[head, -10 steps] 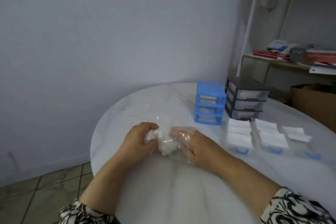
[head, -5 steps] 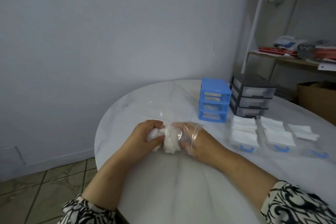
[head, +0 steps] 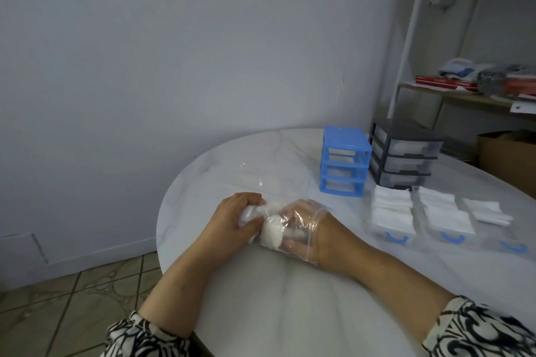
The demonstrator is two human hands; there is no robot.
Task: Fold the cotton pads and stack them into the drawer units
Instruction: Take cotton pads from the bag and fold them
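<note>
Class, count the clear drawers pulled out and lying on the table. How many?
3, in a row right of the hands: left drawer, middle drawer, right drawer.

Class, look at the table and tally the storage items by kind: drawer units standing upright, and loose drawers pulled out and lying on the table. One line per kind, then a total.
Blue drawer unit: 1
Black drawer unit: 1
Loose clear drawers with blue handles, at and: 3
Total: 5
</note>
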